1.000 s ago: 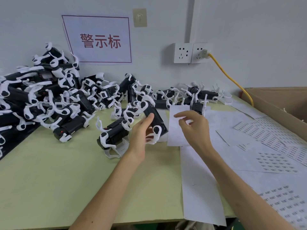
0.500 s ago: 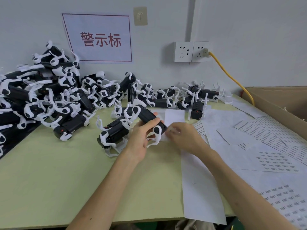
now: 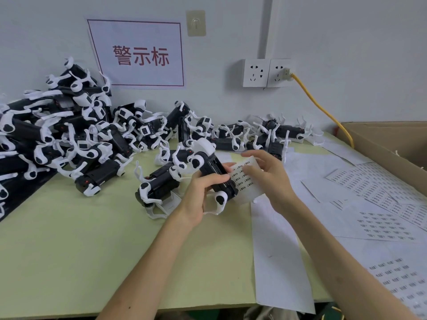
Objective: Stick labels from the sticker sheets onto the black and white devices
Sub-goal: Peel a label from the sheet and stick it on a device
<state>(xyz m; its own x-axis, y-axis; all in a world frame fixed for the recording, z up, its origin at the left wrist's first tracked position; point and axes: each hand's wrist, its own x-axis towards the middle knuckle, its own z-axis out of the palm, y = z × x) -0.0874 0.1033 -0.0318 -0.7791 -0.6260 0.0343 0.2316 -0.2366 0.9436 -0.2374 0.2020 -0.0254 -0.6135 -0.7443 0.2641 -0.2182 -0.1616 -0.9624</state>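
You hold one device (image 3: 213, 173) in your left hand (image 3: 198, 199), fingers curled round its black body, just above the table (image 3: 92, 250). Your right hand (image 3: 268, 179) pinches one small sheet (image 3: 245, 191) against it. The pile (image 3: 69, 135) back left is too tangled to count. At least four loose sheets (image 3: 383, 227) cover the right, up to the box (image 3: 392, 139). Front left the table is bare to its edge.

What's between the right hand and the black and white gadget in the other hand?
A small sticker sheet with rows of labels; the right hand holds it beside the device that the left hand grips. The head view shows it.
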